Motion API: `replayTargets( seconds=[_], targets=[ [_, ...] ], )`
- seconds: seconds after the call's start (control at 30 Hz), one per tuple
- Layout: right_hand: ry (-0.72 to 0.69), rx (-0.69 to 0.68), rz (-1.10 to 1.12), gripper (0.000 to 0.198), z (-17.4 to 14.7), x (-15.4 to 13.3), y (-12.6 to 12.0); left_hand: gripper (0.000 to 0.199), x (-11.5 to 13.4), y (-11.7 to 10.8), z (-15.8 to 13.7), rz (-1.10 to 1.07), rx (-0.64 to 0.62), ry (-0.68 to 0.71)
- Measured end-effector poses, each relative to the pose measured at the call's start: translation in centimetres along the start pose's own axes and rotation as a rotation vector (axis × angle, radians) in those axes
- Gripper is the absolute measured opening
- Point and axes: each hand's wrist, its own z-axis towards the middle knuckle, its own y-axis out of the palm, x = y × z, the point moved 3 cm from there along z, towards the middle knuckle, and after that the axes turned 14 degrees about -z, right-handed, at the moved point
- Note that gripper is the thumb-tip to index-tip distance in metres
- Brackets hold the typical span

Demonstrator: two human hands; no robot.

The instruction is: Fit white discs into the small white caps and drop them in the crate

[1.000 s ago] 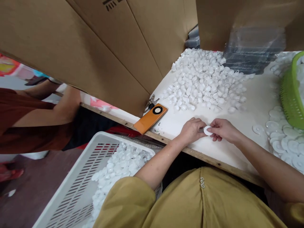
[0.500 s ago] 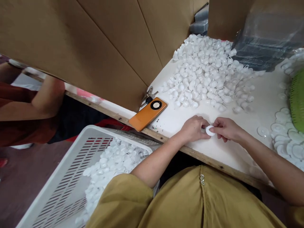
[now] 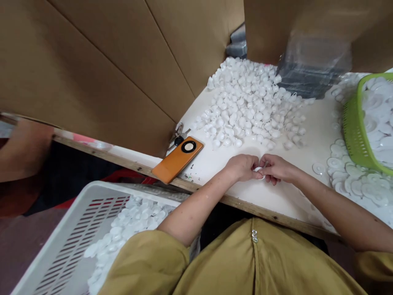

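Holds a white disc (image 3: 258,168) between both hands, near the wooden edge (image 3: 245,207) of the counter (image 3: 270,198). Pinches it from one side with the left hand (image 3: 247,167), thumb and fingertips closed on the rim, and from the other with the right hand (image 3: 273,168), lower fingers curled beneath. Probably grips it from both sides to steady so thin and slight a piece. Cannot tell of any second piece hidden between the fingertips, nor of contact between disc and counter.

Works close to the body, likely to spare the arms a long reach. Has straight ahead a loose heap of small white pieces (image 3: 242,106), some with loops, lying near the cardboard panel (image 3: 107,73), perhaps fenced in by it against sliding off sideways.

Has to the right overlapping flat discs (image 3: 350,176) beside a green basket (image 3: 353,135) filled with similar ones, seemingly handy for the right arm. Shows one single disc (image 3: 319,168) lying apart, nearer the right forearm. Has on the left, below the counter's edge, a large white basket (image 3: 92,188) with more white pieces (image 3: 132,217), presumably placed low to save room above. Shows an orange phone (image 3: 175,162), camera side up, just beside the keys (image 3: 181,133), maybe set at the corner to stay out of the way.
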Motion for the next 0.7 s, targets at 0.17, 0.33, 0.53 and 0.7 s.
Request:
replayTargets(
  seconds=[0.17,0.33,0.53,0.7],
  targets=[
    [-0.120,0.125,0.006,0.015,-1.1,0.1,0.6,0.020,0.1,0.9,-1.6,-0.093,0.125,0.145],
    [-0.110,0.536,-0.110,0.017,-4.4,3.9,-3.8,0.013,-0.7,2.4,-3.5,-0.282,0.288,0.166],
    [0.098,0.932,-0.555,0.018,-6.9,9.4,-11.3,0.029,-4.0,-1.3,-10.6,-0.407,0.387,0.039],
    [0.022,0.895,-0.636,0.033,-3.1,8.0,-12.1,0.047,-13.8,-6.0,-22.7,-0.122,0.394,-0.444]
  ],
)
